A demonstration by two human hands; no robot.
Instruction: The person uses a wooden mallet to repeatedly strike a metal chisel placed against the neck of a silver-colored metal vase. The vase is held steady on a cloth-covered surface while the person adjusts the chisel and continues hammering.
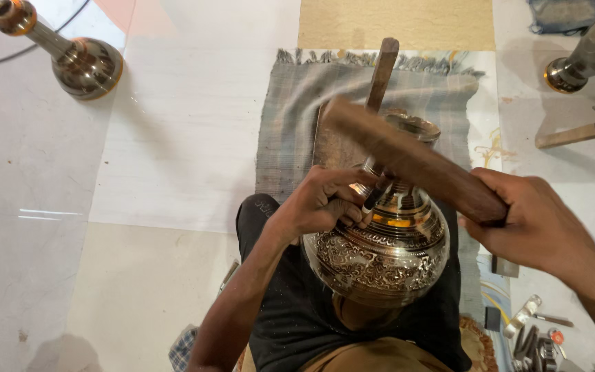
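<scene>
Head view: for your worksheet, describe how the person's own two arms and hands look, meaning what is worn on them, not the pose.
Both forearms are bare, with no sleeves showing on them. The left hand and the right hand wear no gloves. No rings, watch or bracelets can be made out on either hand or wrist. Pale dust specks lie on the dark cloth under the left forearm.

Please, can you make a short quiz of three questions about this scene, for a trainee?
1. True or false: the right hand grips a wooden mallet.
2. What does the left hand press against the engraved metal vase? A) a brush B) a small chisel C) a cloth
3. What lies on the floor under the wooden board?

Key: 1 true; 2 B; 3 a grey fringed cloth.
</scene>
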